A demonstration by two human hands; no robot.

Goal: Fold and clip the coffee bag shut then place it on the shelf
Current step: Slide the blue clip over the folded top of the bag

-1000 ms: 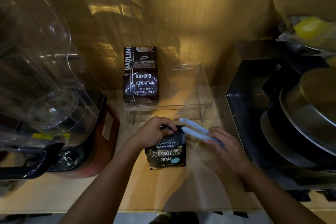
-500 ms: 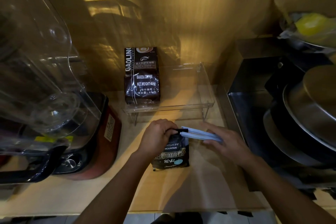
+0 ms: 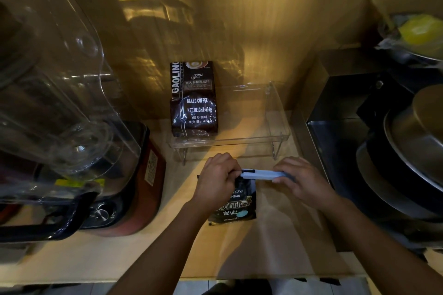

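Below the shelf edge, both hands clamped on clip atop coffee bag.

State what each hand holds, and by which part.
Left hand: coffee bag by its folded top. Right hand: pale blue clip by its right end.

- A small dark coffee bag stands on the wooden counter, below both hands
- The left hand grips the bag's top, thumb and fingers pinched at the left end of a pale blue clip
- The right hand holds the clip's right end; the clip lies level across the bag's top
- Behind, a clear shelf on thin legs carries a bigger bag marked BAKED.COFFEE, upright at its left end
- A blender stands left, stacked pans right
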